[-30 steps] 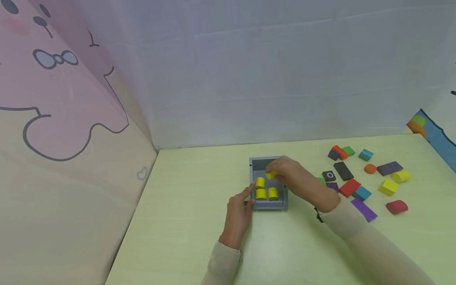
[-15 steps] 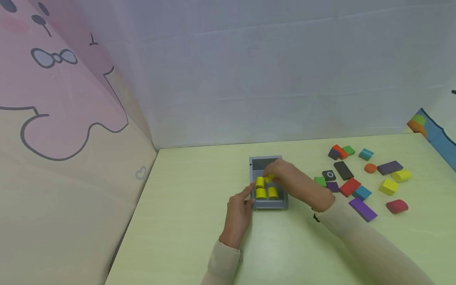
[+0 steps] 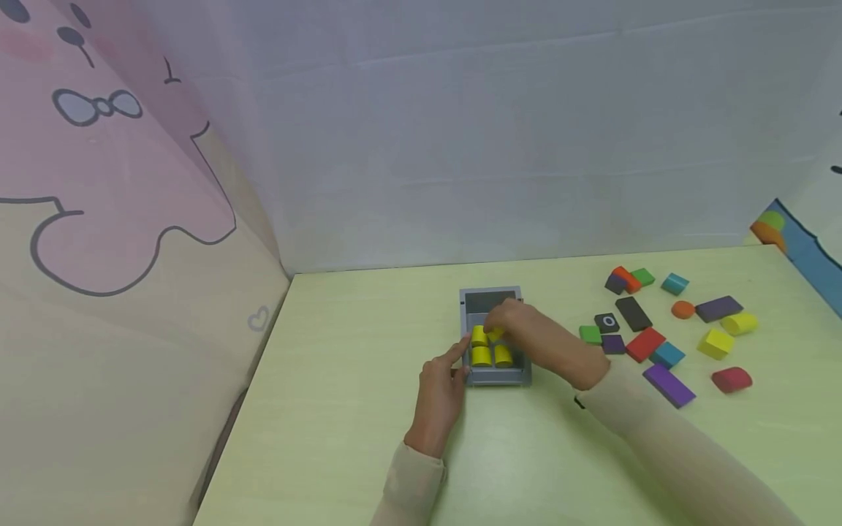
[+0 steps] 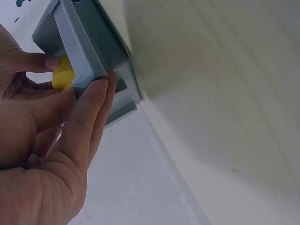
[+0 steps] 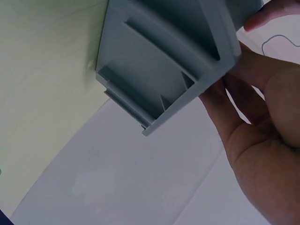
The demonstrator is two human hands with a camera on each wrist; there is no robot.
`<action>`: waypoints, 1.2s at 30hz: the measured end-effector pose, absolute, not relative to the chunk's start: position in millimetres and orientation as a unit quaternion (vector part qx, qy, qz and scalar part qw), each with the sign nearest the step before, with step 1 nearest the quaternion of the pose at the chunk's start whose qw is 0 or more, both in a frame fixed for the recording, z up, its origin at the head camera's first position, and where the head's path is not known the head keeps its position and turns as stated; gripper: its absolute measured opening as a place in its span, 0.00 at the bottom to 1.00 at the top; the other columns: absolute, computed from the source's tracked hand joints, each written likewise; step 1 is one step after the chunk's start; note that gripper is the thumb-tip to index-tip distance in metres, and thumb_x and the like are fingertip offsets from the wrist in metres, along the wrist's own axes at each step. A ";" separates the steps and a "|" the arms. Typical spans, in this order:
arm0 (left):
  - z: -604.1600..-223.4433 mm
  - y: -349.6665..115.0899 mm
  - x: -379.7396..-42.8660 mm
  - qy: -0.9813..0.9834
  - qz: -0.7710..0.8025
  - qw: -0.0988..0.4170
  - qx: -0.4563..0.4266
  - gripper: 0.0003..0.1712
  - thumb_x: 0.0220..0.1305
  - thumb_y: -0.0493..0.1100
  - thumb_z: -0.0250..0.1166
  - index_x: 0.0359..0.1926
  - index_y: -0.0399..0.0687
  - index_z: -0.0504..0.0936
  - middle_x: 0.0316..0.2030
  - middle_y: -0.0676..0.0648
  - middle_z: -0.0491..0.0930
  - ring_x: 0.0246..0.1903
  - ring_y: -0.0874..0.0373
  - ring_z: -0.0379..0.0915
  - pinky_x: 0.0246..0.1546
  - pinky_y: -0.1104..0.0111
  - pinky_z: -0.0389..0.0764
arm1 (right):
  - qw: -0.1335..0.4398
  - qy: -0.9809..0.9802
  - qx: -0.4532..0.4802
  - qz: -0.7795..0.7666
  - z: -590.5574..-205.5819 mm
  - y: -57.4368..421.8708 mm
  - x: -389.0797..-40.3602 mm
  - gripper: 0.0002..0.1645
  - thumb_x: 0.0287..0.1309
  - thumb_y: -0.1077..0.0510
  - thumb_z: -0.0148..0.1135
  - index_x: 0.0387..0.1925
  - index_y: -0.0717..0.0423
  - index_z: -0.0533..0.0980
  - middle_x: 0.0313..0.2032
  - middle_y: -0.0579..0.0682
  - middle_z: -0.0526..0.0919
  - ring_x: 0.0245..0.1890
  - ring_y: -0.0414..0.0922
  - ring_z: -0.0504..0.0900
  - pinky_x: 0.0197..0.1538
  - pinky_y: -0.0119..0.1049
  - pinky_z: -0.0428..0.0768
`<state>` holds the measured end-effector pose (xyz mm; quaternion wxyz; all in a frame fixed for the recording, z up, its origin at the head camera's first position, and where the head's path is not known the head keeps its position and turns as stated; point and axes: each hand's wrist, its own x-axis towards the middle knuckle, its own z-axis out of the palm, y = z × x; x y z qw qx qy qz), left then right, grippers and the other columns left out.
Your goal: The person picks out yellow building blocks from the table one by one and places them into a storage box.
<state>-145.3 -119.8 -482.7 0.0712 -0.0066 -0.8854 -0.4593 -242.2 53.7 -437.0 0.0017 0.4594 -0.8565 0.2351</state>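
The right hand (image 3: pixel 534 337) has slid toward the near end of the grey box (image 3: pixel 498 378), pinching a yellow block (image 3: pixel 495 335) under its fingertips by the box's middle, while the left hand (image 3: pixel 441 389) touches the box's left side.

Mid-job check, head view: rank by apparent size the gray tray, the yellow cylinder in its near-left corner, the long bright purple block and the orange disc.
1. Gray tray
2. Long bright purple block
3. Near-left yellow cylinder and orange disc: too alike to rank
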 end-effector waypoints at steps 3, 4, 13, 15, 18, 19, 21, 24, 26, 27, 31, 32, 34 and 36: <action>-483.5 -120.0 -145.8 -0.887 -0.457 0.071 -0.005 0.32 0.57 0.29 0.61 0.60 0.58 0.69 0.56 0.50 0.71 0.31 0.65 0.75 0.23 0.71 0.74 | -0.004 -0.858 0.460 0.228 -439.5 52.2 -243.3 0.18 0.41 0.73 0.67 0.36 0.54 0.81 0.36 0.45 0.82 0.38 0.41 0.73 0.43 0.39 0.76; -483.5 -120.2 -145.8 -0.887 -0.456 0.071 -0.004 0.32 0.57 0.29 0.60 0.60 0.58 0.69 0.55 0.50 0.71 0.31 0.65 0.75 0.23 0.71 0.74 | -0.005 -0.860 0.458 0.225 -440.6 52.0 -243.8 0.18 0.42 0.73 0.66 0.36 0.54 0.81 0.36 0.44 0.82 0.38 0.40 0.73 0.43 0.39 0.76; -482.2 -120.1 -145.2 -0.889 -0.452 0.071 -0.001 0.32 0.56 0.28 0.60 0.59 0.58 0.70 0.55 0.50 0.71 0.31 0.65 0.75 0.24 0.71 0.74 | -0.005 -0.865 0.453 0.215 -445.6 51.3 -244.6 0.17 0.44 0.73 0.65 0.35 0.53 0.81 0.35 0.43 0.81 0.36 0.39 0.71 0.42 0.38 0.75; -482.0 -120.1 -145.2 -0.888 -0.453 0.071 -0.002 0.32 0.56 0.28 0.60 0.60 0.58 0.70 0.55 0.50 0.71 0.31 0.65 0.75 0.25 0.70 0.74 | -0.002 -0.866 0.454 0.210 -445.5 50.4 -244.6 0.17 0.43 0.73 0.65 0.35 0.53 0.81 0.35 0.43 0.81 0.36 0.40 0.71 0.41 0.38 0.75; -482.0 -120.2 -145.1 -0.889 -0.453 0.071 -0.002 0.32 0.56 0.28 0.60 0.60 0.58 0.70 0.55 0.50 0.71 0.32 0.66 0.74 0.26 0.70 0.74 | -0.001 -0.868 0.455 0.200 -445.6 48.7 -244.3 0.17 0.42 0.73 0.66 0.35 0.54 0.81 0.35 0.44 0.81 0.36 0.40 0.71 0.42 0.38 0.75; -482.2 -120.3 -145.2 -0.888 -0.454 0.071 -0.002 0.32 0.56 0.28 0.60 0.60 0.58 0.70 0.55 0.50 0.71 0.32 0.66 0.74 0.26 0.70 0.74 | -0.003 -0.870 0.452 0.198 -445.6 48.1 -244.0 0.17 0.41 0.72 0.67 0.35 0.54 0.81 0.35 0.44 0.81 0.37 0.41 0.71 0.42 0.38 0.75; -482.5 -120.3 -145.3 -0.887 -0.456 0.072 -0.003 0.32 0.56 0.28 0.60 0.60 0.58 0.70 0.55 0.50 0.71 0.32 0.66 0.74 0.24 0.71 0.74 | -0.006 -0.872 0.450 0.192 -446.1 47.3 -243.7 0.17 0.42 0.72 0.67 0.36 0.55 0.81 0.36 0.45 0.81 0.38 0.41 0.71 0.44 0.37 0.75; -483.2 -120.4 -145.3 -0.886 -0.459 0.071 -0.003 0.32 0.56 0.28 0.60 0.60 0.58 0.70 0.55 0.50 0.71 0.31 0.65 0.75 0.22 0.71 0.73 | -0.011 -0.875 0.446 0.190 -447.8 46.4 -243.3 0.17 0.43 0.72 0.67 0.37 0.55 0.81 0.37 0.45 0.81 0.39 0.41 0.71 0.45 0.37 0.75; -483.6 -120.4 -145.3 -0.885 -0.460 0.071 -0.003 0.32 0.56 0.28 0.60 0.59 0.58 0.70 0.55 0.50 0.71 0.31 0.65 0.75 0.22 0.71 0.73 | -0.013 -0.875 0.445 0.190 -448.9 45.8 -243.3 0.16 0.44 0.72 0.66 0.37 0.55 0.81 0.37 0.45 0.81 0.39 0.41 0.70 0.44 0.37 0.75; -483.6 -120.4 -145.2 -0.885 -0.460 0.071 -0.002 0.32 0.56 0.28 0.60 0.59 0.58 0.70 0.55 0.51 0.70 0.31 0.65 0.75 0.21 0.71 0.73 | -0.014 -0.875 0.446 0.190 -449.4 45.3 -243.2 0.16 0.44 0.72 0.66 0.37 0.55 0.81 0.36 0.45 0.81 0.38 0.42 0.70 0.44 0.37 0.75; -484.4 -120.5 -145.4 -0.886 -0.458 0.071 -0.002 0.32 0.56 0.28 0.60 0.59 0.58 0.70 0.55 0.50 0.71 0.31 0.64 0.75 0.22 0.71 0.73 | -0.016 -0.875 0.449 0.181 -451.7 43.1 -243.8 0.15 0.44 0.71 0.66 0.36 0.54 0.81 0.35 0.45 0.81 0.36 0.41 0.69 0.42 0.37 0.75; -484.4 -120.5 -145.5 -0.886 -0.457 0.072 -0.003 0.32 0.56 0.28 0.60 0.59 0.58 0.70 0.55 0.50 0.71 0.31 0.64 0.75 0.22 0.71 0.73 | -0.016 -0.876 0.448 0.179 -452.3 42.5 -244.0 0.15 0.44 0.71 0.66 0.36 0.54 0.81 0.35 0.45 0.81 0.36 0.41 0.69 0.42 0.37 0.74; -484.7 -120.6 -145.7 -0.887 -0.456 0.073 -0.004 0.32 0.56 0.28 0.60 0.59 0.57 0.70 0.55 0.50 0.71 0.31 0.64 0.75 0.22 0.71 0.73 | -0.015 -0.876 0.450 0.174 -453.3 41.5 -244.3 0.14 0.44 0.70 0.66 0.35 0.54 0.81 0.34 0.45 0.81 0.35 0.41 0.69 0.41 0.36 0.74; -484.7 -120.7 -145.8 -0.888 -0.454 0.075 -0.006 0.31 0.56 0.28 0.61 0.59 0.56 0.70 0.55 0.49 0.71 0.31 0.65 0.75 0.23 0.71 0.74 | -0.014 -0.876 0.450 0.170 -454.0 40.6 -244.1 0.15 0.44 0.70 0.67 0.36 0.54 0.81 0.34 0.45 0.81 0.35 0.41 0.69 0.40 0.36 0.74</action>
